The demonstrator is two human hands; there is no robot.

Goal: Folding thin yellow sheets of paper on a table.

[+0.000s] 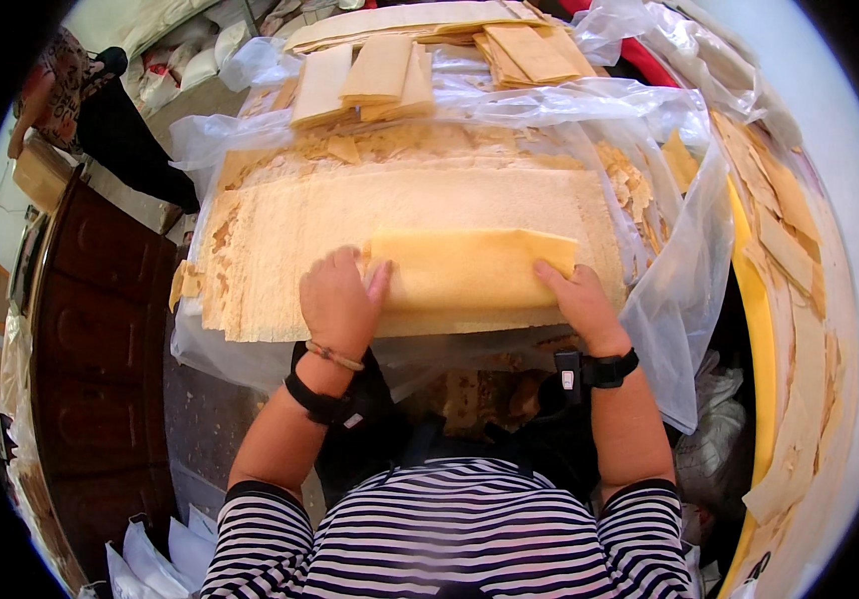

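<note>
Stack [299, 215] is lying beneath the folded sheet [464, 272].
Right hand [586, 307] is pinching the sheet's right end; left hand [339, 307] is curling at its left, grip unclear.

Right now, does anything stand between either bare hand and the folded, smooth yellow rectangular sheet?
Nothing visible does: the left hand and right hand touch the folded, smooth yellow rectangular sheet directly, at its left and right ends.

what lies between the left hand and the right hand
A yellow sheet spans the stretch between the left hand and right hand, over a paler sheet; the head view shows it.
</note>
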